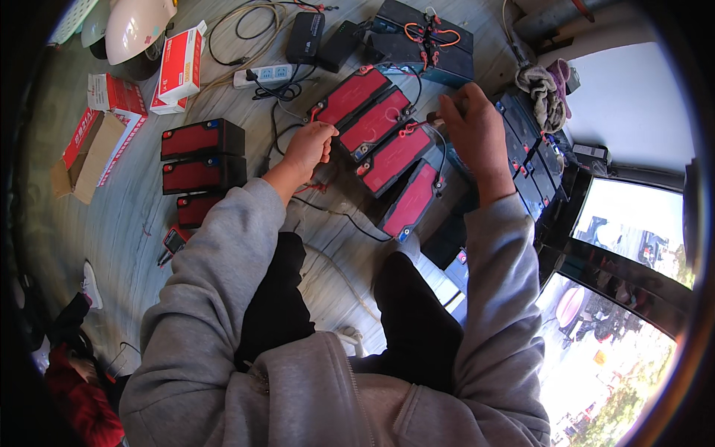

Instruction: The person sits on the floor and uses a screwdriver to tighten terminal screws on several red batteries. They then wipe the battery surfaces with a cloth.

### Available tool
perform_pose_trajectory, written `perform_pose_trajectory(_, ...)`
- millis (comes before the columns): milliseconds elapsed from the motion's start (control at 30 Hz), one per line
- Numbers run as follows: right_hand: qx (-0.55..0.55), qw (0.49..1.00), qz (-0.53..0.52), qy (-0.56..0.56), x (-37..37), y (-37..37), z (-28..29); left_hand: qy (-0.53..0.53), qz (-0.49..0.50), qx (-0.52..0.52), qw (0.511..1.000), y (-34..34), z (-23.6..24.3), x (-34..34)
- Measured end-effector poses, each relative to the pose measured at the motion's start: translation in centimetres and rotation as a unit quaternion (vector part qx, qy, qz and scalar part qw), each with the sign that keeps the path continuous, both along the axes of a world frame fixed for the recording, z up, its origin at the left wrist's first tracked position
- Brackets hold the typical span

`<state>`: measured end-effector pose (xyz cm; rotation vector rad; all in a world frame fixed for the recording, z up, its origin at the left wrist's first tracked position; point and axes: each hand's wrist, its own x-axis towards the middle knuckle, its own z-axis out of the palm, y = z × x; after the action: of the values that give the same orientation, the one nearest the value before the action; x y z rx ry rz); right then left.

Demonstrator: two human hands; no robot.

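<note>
Several black batteries with red tops stand in a slanting row on the floor, among them an upper one (350,97) and a lower one (411,200). Wires with red and black ends join their terminals. My left hand (307,153) is closed at the left side of the row, beside a red wire end; whatever its curled fingers hold is hidden. Over the right side of the row, my right hand (477,134) is closed in a pinch. A small dark piece shows at its fingertips, near a battery terminal, too small to name.
Three more red batteries (192,139) stand at left, with a red meter (173,240) below. Behind are a power strip (263,75), black adapters (305,37) and wired dark batteries (424,45). Opened red-white boxes (180,63) lie far left; more batteries (532,153) stand right.
</note>
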<state>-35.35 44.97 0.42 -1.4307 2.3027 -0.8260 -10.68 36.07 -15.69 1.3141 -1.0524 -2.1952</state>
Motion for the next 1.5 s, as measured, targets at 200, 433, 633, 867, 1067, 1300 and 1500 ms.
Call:
perform_pose_trajectory(200,0.016,0.98,0.199,-0.009,-1.4,-1.0,0.2,-0.001,0.0,-0.002,1.0,0.0,0.0,0.1)
perform_pose_trajectory(433,0.082,0.993,0.047,0.067,-1.5,-0.7,2.0,0.009,0.006,-0.006,1.0,-0.3,-0.3,0.7)
perform_pose_trajectory(633,-0.087,0.977,0.159,0.117,-1.0,-0.7,1.5,-0.022,-0.02,-0.026,0.999,0.0,-0.4,0.4)
perform_pose_trajectory(867,0.096,0.99,0.077,0.076,-0.7,-0.8,1.9,-0.023,-0.031,-0.038,0.999,0.3,0.1,0.2)
perform_pose_trajectory(1067,0.021,0.978,0.146,0.146,-1.0,-0.8,2.2,-0.039,-0.074,-0.14,0.987,0.4,-0.1,-1.2)
perform_pose_trajectory(1300,0.008,0.995,0.08,0.063,0.3,-0.8,1.5,-0.1,-0.175,-0.423,0.883,-0.3,1.1,-7.9)
perform_pose_trajectory(1500,0.047,0.99,0.03,0.132,0.3,-0.4,1.6,-0.226,-0.321,-0.439,0.808,0.0,2.5,-12.8)
